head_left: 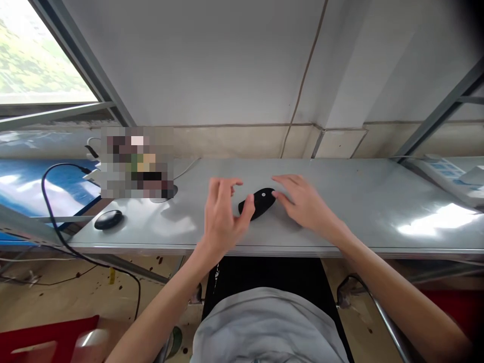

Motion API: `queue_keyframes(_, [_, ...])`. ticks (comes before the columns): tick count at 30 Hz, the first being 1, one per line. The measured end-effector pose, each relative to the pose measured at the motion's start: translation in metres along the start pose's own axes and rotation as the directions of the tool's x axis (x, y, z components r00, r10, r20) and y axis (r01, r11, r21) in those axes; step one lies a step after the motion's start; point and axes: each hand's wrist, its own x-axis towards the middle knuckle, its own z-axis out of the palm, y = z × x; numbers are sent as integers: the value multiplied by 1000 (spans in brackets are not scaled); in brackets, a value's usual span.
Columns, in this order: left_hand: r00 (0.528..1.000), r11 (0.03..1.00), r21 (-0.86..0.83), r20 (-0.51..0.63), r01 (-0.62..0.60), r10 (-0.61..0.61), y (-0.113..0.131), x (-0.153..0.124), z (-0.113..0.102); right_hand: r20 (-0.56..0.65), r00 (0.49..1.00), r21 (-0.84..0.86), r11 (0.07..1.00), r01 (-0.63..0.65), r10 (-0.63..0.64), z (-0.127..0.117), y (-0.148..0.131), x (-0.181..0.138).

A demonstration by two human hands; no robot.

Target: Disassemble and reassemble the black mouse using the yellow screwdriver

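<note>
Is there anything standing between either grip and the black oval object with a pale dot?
Nothing visible does: the left grip and right grip closely flank the black oval object on the glossy grey tabletop.

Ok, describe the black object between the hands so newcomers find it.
On the grey table, find the left hand and right hand. Between them lies the elongated black object. Its small pale dot distinguishes it from the glossy black oval farther left.
</note>
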Motion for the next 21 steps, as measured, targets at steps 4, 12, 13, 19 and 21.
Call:
queue_keyframes(4, [944,991,7,301,137,-133,-17,3,17,137,991,-104,994,21,-7,31,3,15])
queue_keyframes(12, [834,952,-129,525,276,-171,-31,1,18,130,991,-122,993,-5,21,31,-5,4])
queue_keyframes(13, [835,947,-143,522,287,-174,-31,0,17,124,992,-107,994,-14,27,30,-5,3])
queue_keyframes(19, [873,947,-203,470,248,-128,-35,-3,16,132,991,6,1000,-21,20,27,-4,-4])
queue_keyframes(21, [888,951,-216,447,223,-106,-36,-5,15,135,991,19,1000,3,-6,27,-5,-8])
